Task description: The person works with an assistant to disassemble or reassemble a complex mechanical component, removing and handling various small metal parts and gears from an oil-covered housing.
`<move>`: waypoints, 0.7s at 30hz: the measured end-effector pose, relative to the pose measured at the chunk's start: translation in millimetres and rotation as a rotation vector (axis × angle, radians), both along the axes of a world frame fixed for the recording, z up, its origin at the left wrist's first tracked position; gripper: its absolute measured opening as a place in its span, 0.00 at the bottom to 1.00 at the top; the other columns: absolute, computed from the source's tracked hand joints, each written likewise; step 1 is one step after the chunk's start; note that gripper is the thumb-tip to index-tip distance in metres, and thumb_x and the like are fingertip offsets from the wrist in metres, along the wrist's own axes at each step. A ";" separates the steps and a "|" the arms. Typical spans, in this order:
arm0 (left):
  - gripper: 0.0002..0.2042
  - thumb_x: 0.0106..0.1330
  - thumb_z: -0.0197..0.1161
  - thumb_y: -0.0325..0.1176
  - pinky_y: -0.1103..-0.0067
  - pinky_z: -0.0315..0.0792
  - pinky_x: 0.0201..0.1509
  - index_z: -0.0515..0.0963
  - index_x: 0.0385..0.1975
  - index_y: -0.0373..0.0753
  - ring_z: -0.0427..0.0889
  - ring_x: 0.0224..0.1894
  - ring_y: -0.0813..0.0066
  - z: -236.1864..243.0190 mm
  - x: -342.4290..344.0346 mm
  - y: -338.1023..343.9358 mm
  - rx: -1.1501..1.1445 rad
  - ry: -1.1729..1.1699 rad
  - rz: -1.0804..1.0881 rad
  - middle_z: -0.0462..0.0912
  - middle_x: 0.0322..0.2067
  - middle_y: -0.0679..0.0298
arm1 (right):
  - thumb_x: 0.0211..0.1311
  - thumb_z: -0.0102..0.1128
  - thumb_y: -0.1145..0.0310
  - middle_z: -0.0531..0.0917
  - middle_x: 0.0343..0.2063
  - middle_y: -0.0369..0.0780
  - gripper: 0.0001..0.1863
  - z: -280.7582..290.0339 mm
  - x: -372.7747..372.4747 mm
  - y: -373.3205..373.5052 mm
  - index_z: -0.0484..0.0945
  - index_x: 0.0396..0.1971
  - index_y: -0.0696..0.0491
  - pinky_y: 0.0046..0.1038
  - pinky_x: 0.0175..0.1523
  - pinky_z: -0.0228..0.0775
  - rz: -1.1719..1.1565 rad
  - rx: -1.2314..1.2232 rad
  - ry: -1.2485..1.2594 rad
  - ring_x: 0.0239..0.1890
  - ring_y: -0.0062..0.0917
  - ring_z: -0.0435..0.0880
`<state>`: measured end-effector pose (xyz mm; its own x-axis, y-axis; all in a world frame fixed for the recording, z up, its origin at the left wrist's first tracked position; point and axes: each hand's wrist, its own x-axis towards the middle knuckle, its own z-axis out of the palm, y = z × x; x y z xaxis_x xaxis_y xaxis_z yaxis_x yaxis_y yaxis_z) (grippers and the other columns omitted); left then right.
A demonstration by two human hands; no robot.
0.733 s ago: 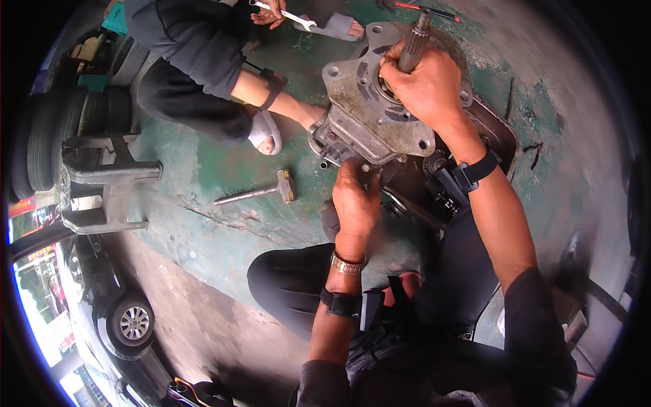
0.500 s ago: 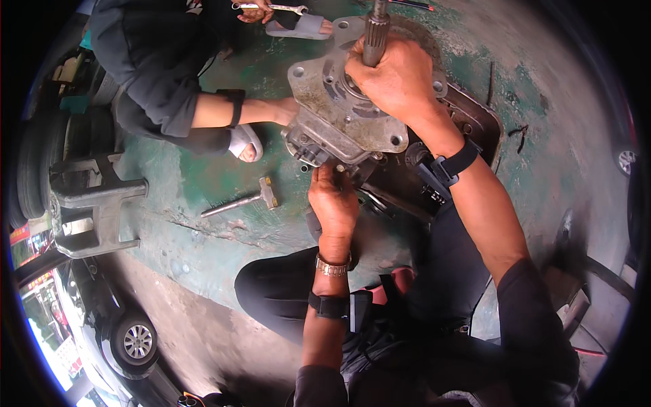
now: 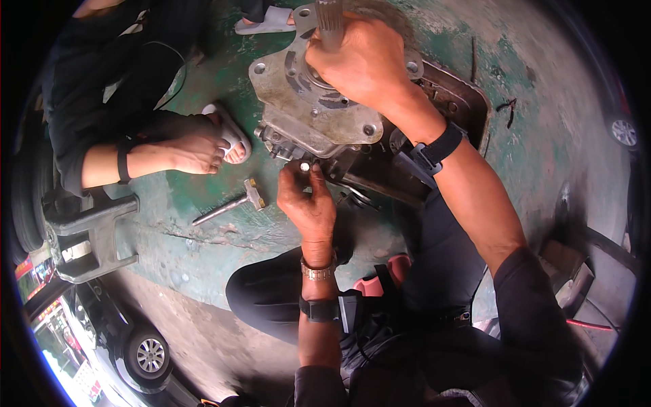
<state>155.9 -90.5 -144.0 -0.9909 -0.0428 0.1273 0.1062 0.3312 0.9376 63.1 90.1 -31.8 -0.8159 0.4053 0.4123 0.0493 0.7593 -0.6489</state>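
Note:
My right hand (image 3: pixel 363 64) is closed around the base of an upright splined shaft (image 3: pixel 330 24). The shaft rises from a grey metal housing (image 3: pixel 288 81) with bolt holes in its flange corners. Below the housing's near edge, my left hand (image 3: pixel 308 203) pinches a small, bright, round metal piece (image 3: pixel 305 167) between thumb and forefinger; its exact kind cannot be made out. Just beyond those fingertips is a small metal fitting (image 3: pixel 279 145) on the housing's side. Beneath and to the right lies a dark, oily metal casing (image 3: pixel 461 102).
Left of my left hand, a hammer (image 3: pixel 234 202) lies on the green floor. A co-worker's hand (image 3: pixel 196 150) hovers near a slippered foot (image 3: pixel 234 139). A grey plastic stool (image 3: pixel 95 220) stands at left, and pliers (image 3: pixel 508 112) lie at right.
The co-worker's hand has come off the housing and moved left. My left hand has drawn slightly back, baring the round piece. The view has shifted, and the co-worker's wrench is out of sight.

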 end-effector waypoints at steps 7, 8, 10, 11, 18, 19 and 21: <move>0.15 0.70 0.58 0.32 0.73 0.77 0.41 0.74 0.51 0.28 0.80 0.29 0.71 19.8 11.3 -28.9 0.674 -0.179 0.115 0.80 0.37 0.56 | 0.51 0.61 0.60 0.84 0.23 0.44 0.10 -2.7 0.4 1.4 0.83 0.27 0.51 0.37 0.38 0.76 0.026 -0.030 -0.009 0.30 0.43 0.84; 0.15 0.70 0.58 0.31 0.72 0.77 0.42 0.73 0.51 0.28 0.80 0.30 0.71 19.2 11.5 -31.8 0.753 -0.174 0.099 0.80 0.38 0.56 | 0.51 0.61 0.60 0.84 0.23 0.44 0.10 -3.0 0.1 1.2 0.83 0.27 0.50 0.36 0.38 0.76 0.025 -0.038 -0.012 0.30 0.42 0.84; 0.15 0.71 0.56 0.29 0.69 0.77 0.47 0.72 0.53 0.28 0.81 0.34 0.71 16.1 11.7 -37.3 0.911 -0.197 0.056 0.80 0.41 0.55 | 0.50 0.63 0.60 0.84 0.23 0.42 0.10 -3.2 0.0 1.9 0.84 0.27 0.49 0.34 0.37 0.76 0.051 -0.063 -0.035 0.29 0.40 0.85; 0.15 0.72 0.54 0.28 0.68 0.77 0.50 0.71 0.55 0.30 0.80 0.36 0.71 13.7 10.8 -39.7 0.972 -0.223 0.028 0.79 0.42 0.57 | 0.50 0.63 0.60 0.84 0.23 0.42 0.10 -3.4 -0.2 1.7 0.84 0.27 0.49 0.34 0.37 0.76 0.050 -0.057 -0.036 0.29 0.39 0.85; 0.15 0.70 0.57 0.28 0.68 0.78 0.46 0.72 0.54 0.30 0.81 0.34 0.71 -28.1 12.0 -50.4 1.086 -0.275 0.145 0.81 0.40 0.57 | 0.51 0.63 0.59 0.85 0.23 0.41 0.10 -6.9 -0.9 1.8 0.84 0.27 0.49 0.33 0.37 0.75 0.042 -0.039 -0.051 0.29 0.37 0.85; 0.15 0.70 0.58 0.28 0.68 0.79 0.46 0.72 0.54 0.31 0.81 0.34 0.71 -41.8 13.9 -52.9 1.091 -0.262 0.149 0.81 0.40 0.57 | 0.51 0.63 0.59 0.85 0.23 0.40 0.10 -7.9 -1.3 2.3 0.84 0.27 0.49 0.33 0.37 0.75 0.056 -0.022 -0.041 0.29 0.36 0.85; 0.12 0.69 0.59 0.28 0.72 0.79 0.41 0.74 0.50 0.32 0.80 0.32 0.71 -79.5 21.1 -59.1 1.151 -0.347 0.246 0.81 0.37 0.58 | 0.51 0.63 0.59 0.85 0.23 0.40 0.10 -9.5 -0.6 2.9 0.85 0.28 0.48 0.32 0.37 0.75 0.062 -0.013 -0.045 0.29 0.36 0.85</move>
